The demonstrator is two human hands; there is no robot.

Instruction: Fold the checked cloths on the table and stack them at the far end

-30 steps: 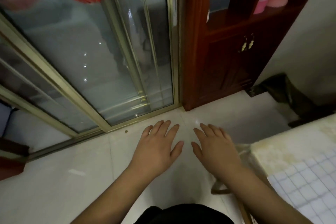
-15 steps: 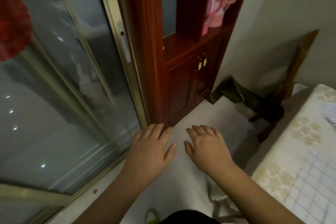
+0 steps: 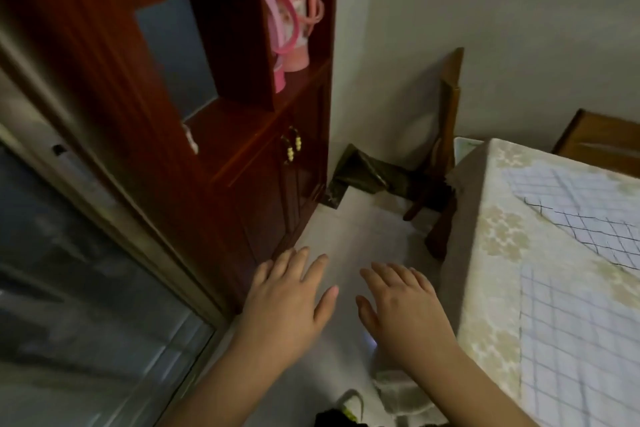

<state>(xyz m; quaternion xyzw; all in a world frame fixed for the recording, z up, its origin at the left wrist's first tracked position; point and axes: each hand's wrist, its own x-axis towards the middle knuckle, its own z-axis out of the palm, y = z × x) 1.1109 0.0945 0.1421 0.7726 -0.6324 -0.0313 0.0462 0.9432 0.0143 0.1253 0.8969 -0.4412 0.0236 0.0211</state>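
Observation:
Pale checked cloths lie spread on the table [image 3: 491, 253] at the right edge of the view: one near me [image 3: 575, 340], another farther back with darker lines [image 3: 602, 222], and a pale blue one behind it [image 3: 540, 184]. The table wears a cream floral cover. My left hand [image 3: 287, 298] and my right hand [image 3: 398, 302] hover side by side over the white floor, palms down, fingers straight and spread, holding nothing. Both are left of the table and touch no cloth.
A dark red wooden cabinet [image 3: 242, 149] with a pink flask [image 3: 294, 10] on its shelf stands ahead left. A glass sliding door [image 3: 69, 288] fills the left. A wooden chair [image 3: 446, 135] and a dark bag [image 3: 360, 170] sit by the wall beyond the table.
The view has swung to the right, from the glass door toward the cabinet and table. More of the table and its cloths shows. Both hands keep the same flat, spread pose.

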